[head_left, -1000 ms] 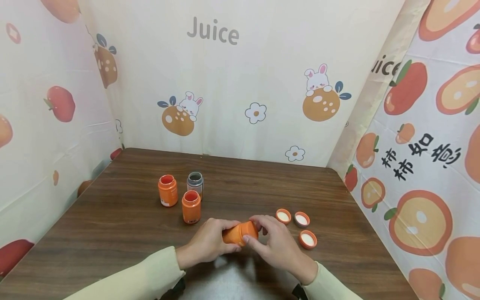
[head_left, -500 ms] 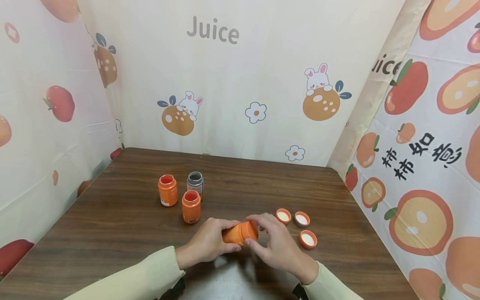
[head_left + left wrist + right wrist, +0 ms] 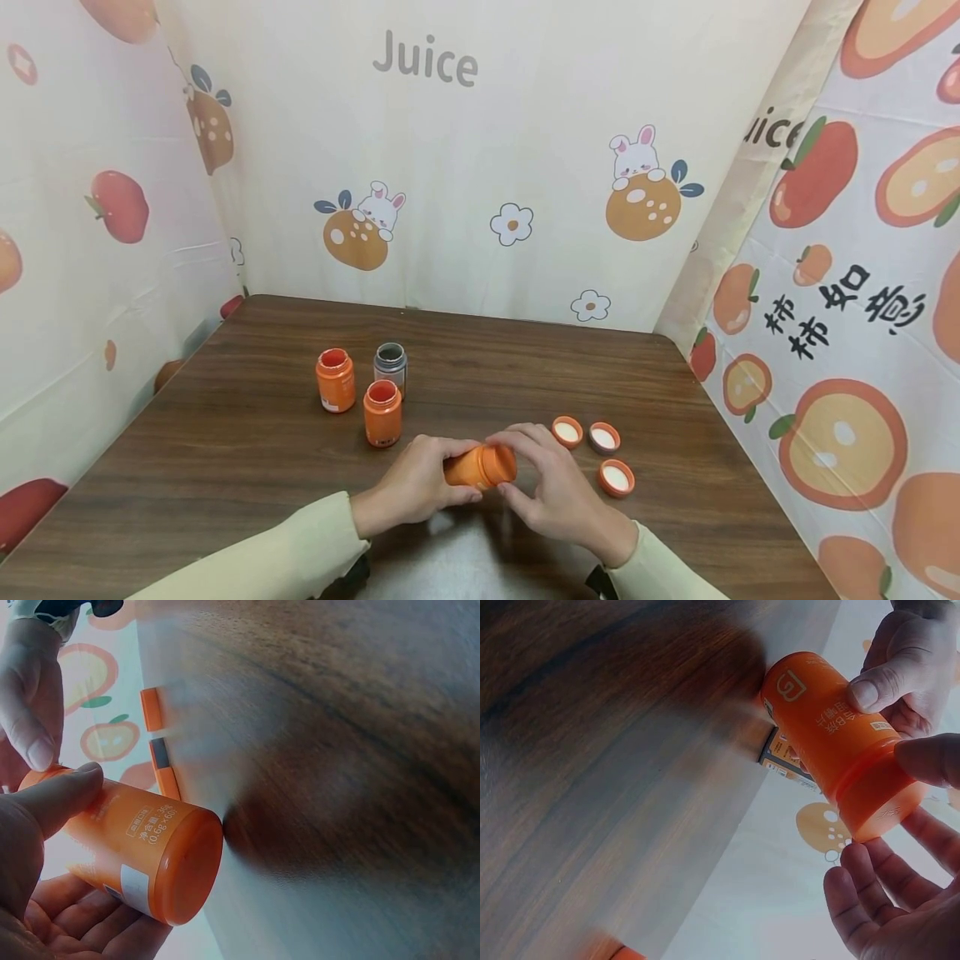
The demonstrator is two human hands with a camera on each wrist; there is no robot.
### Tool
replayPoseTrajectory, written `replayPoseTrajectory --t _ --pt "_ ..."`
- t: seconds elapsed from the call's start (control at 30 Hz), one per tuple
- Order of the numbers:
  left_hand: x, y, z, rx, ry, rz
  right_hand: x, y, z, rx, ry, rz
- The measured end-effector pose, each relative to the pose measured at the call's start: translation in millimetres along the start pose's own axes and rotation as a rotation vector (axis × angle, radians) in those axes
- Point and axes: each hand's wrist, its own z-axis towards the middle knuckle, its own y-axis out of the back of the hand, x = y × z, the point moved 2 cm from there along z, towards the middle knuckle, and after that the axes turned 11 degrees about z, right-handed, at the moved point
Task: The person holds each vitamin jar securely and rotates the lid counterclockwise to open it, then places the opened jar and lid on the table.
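My left hand (image 3: 420,483) grips an orange plastic bottle (image 3: 465,470) by its body, tilted nearly on its side with the capped end toward the right. The orange screw cap (image 3: 881,799) is on that bottle. My right hand (image 3: 558,492) holds the cap between the thumb on one side and the fingertips on the other. Pale printing and a white label show on the bottle (image 3: 142,840) in the left wrist view. Its base is near or on the wood; which, I cannot tell.
On the brown table (image 3: 225,467), two uncapped orange bottles, one behind (image 3: 337,390) and one in front (image 3: 383,421), stand by a grey uncapped bottle (image 3: 397,375). Three caps, the nearest one (image 3: 616,478) among them, lie inside-up at right. A printed curtain (image 3: 465,150) hangs behind.
My right fingers have slid farther over the top of the cap, and the thumb has shifted slightly right along it. The left hand and bottle have hardly moved.
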Motion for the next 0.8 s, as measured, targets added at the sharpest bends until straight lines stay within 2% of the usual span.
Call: replayPoseTrajectory --t 0.47,0.6,0.8 --pt "0.0 0.8 -0.9 0.000 -0.003 -0.008 -0.5 -0.1 0.8 0.002 0.008 -0.004" --pt "0.0 1.0 -0.6 0.000 -0.001 -0.015 0.2 -0.7 1.4 -0.035 -0.030 -0.007" --pt "-0.1 0.8 0.2 0.006 0.006 -0.024 -0.2 -0.7 1.7 -0.083 -0.141 -0.015"
